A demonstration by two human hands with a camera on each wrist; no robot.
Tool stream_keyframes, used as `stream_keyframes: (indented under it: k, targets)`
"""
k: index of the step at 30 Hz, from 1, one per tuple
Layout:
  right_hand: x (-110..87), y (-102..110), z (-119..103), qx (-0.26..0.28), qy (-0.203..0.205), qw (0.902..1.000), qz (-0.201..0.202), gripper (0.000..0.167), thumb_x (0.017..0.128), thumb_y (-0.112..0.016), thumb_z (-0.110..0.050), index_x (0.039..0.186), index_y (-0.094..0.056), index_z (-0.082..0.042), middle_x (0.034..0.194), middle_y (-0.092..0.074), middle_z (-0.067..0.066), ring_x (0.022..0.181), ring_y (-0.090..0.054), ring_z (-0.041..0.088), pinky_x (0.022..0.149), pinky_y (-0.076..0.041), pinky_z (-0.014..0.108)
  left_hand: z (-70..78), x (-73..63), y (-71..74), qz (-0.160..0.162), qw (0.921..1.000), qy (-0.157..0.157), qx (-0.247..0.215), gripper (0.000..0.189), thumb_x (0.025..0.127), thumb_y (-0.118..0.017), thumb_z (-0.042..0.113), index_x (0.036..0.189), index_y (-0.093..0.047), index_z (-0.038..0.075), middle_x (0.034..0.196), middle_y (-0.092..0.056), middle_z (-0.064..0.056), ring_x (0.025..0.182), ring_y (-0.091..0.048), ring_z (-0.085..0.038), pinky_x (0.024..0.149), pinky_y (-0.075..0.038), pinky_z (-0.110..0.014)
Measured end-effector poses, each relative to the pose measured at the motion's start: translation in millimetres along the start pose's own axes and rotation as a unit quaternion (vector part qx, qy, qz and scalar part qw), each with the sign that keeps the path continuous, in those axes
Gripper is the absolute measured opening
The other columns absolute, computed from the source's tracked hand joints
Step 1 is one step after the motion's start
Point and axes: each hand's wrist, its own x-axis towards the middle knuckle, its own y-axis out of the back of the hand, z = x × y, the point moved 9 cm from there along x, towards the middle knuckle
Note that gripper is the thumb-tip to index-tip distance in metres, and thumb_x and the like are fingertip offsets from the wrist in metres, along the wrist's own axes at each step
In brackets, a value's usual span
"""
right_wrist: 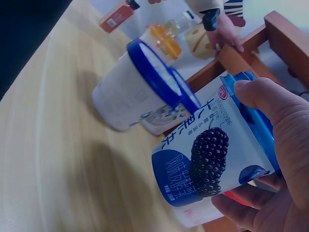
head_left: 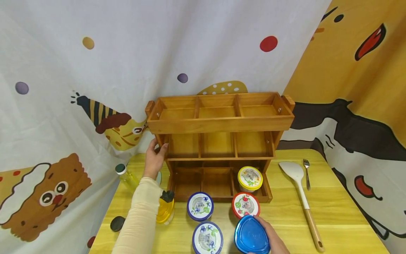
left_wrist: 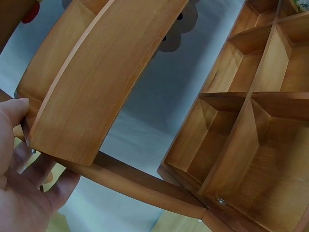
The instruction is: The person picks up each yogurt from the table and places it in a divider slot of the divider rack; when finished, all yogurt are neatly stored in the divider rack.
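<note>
My left hand (head_left: 154, 159) grips the left side of a three-tier wooden rack (head_left: 220, 125). In the left wrist view its thumb lies on one side of the wood and its fingers on the other. Near the front edge, my right hand (head_left: 272, 237) holds a yogurt cup (right_wrist: 207, 154) with a blue foil lid (head_left: 252, 234) and a blackberry picture. Just beyond that cup stands a red-lidded tub (head_left: 245, 204). A yellow-lidded tub (head_left: 250, 179) sits in the rack's bottom right compartment. Two blue-lidded tubs (head_left: 200, 206) stand before the rack, one behind the other.
Left of the tubs are an orange-yellow container (head_left: 165, 211), a clear bottle with a dark green cap (head_left: 127, 176) and a black-capped bottle (head_left: 117, 223). A white spatula (head_left: 299, 190) and a fork (head_left: 307, 174) lie to the right. A printed curtain (head_left: 127, 46) hangs behind.
</note>
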Motion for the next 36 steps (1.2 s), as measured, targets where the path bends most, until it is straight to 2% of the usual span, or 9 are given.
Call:
stream_keyframes:
  k: [6,13,18,21,25,30,33,36]
  targets:
    - [-7.7,10,-19,-0.002,0.026,0.9995,0.020,0.099,0.067,-0.091,-0.030,0.147,-0.035,-0.011,0.144,-0.044,0.028,0.126,-0.047,0.051,0.092,-0.049,0.063,-2.4,1.1,0.2,-0.001,1.0000,0.001,-0.003,0.051,0.101,-0.056,0.035,0.147,-0.041,0.019,0.155,-0.037,-0.006,0.138,-0.045,-0.032,0.107,-0.042,-0.052]
    - [-10.6,18,-27,0.000,0.018,0.9992,0.036,0.098,0.068,-0.090,-0.032,0.147,-0.035,-0.017,0.146,-0.043,0.026,0.126,-0.048,0.050,0.089,-0.051,0.062,-3.3,2.7,1.4,0.007,1.0000,0.001,0.001,0.050,0.101,-0.056,0.034,0.146,-0.043,0.017,0.153,-0.040,-0.007,0.135,-0.048,-0.032,0.105,-0.045,-0.051]
    - [-14.6,25,-39,-0.008,0.053,0.9965,0.063,0.101,0.064,-0.093,-0.032,0.146,-0.037,-0.012,0.143,-0.046,0.026,0.122,-0.051,0.049,0.087,-0.052,0.061,-6.3,4.2,0.7,0.003,0.9999,0.009,-0.006,0.050,0.101,-0.055,0.032,0.147,-0.041,0.018,0.154,-0.038,-0.007,0.136,-0.046,-0.032,0.106,-0.043,-0.052]
    - [-15.3,26,-42,-0.008,0.057,0.9964,0.063,0.101,0.065,-0.092,-0.031,0.146,-0.037,-0.012,0.144,-0.045,0.026,0.122,-0.051,0.050,0.086,-0.052,0.061,-6.9,4.1,0.7,0.000,0.9999,0.014,-0.007,0.051,0.102,-0.055,0.031,0.148,-0.040,0.018,0.155,-0.038,-0.007,0.137,-0.045,-0.032,0.107,-0.043,-0.052]
    - [-14.8,28,-45,-0.011,0.052,0.9970,0.057,0.099,0.067,-0.091,-0.032,0.146,-0.035,-0.014,0.145,-0.044,0.026,0.124,-0.049,0.050,0.087,-0.052,0.061,-1.3,0.4,0.7,-0.004,0.9998,0.017,-0.003,0.052,0.102,-0.054,0.032,0.149,-0.038,0.018,0.155,-0.037,-0.007,0.138,-0.045,-0.032,0.107,-0.043,-0.052]
    - [-13.3,34,-55,-0.016,0.077,0.9940,0.076,0.097,0.068,-0.091,-0.030,0.146,-0.037,-0.013,0.143,-0.047,0.024,0.121,-0.053,0.047,0.085,-0.053,0.055,13.2,-7.5,0.0,-0.009,0.9997,0.022,-0.006,0.051,0.103,-0.053,0.027,0.150,-0.037,0.014,0.156,-0.036,-0.011,0.139,-0.043,-0.034,0.108,-0.042,-0.053]
    - [-10.8,36,-58,-0.008,0.064,0.9954,0.071,0.096,0.070,-0.090,-0.031,0.147,-0.036,-0.016,0.144,-0.045,0.023,0.121,-0.052,0.046,0.084,-0.052,0.053,24.9,-13.9,-0.4,-0.011,0.9996,0.026,-0.008,0.050,0.103,-0.053,0.022,0.149,-0.038,0.011,0.155,-0.036,-0.013,0.139,-0.043,-0.036,0.108,-0.041,-0.053]
    - [-9.1,38,-60,-0.002,0.057,0.9958,0.071,0.095,0.071,-0.089,-0.031,0.148,-0.034,-0.019,0.144,-0.044,0.021,0.121,-0.051,0.047,0.084,-0.053,0.053,25.3,-13.9,-0.8,-0.013,0.9995,0.027,-0.005,0.050,0.103,-0.052,0.021,0.149,-0.037,0.010,0.156,-0.035,-0.014,0.139,-0.042,-0.036,0.109,-0.041,-0.053]
